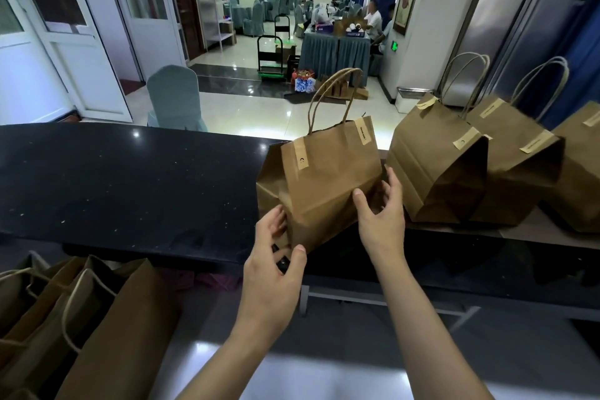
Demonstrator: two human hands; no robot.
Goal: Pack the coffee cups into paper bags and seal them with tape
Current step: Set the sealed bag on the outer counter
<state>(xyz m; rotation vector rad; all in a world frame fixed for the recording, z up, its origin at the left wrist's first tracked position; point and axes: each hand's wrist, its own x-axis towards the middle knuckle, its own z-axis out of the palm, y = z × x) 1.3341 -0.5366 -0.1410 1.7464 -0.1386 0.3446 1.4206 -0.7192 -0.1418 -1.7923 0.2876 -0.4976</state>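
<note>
2 hands (pixel 274 265) (pixel 380 214) grasping taped paper bag (pixel 324 178), contents hidden, left fingertips behind it

A brown kraft paper bag with twisted paper handles (pixel 324 172), its folded top sealed by two pale tape strips (pixel 363 130), tilts leftward above the dark speckled counter (pixel 130 178), beside three similarly taped bags (pixel 441 159).
</note>
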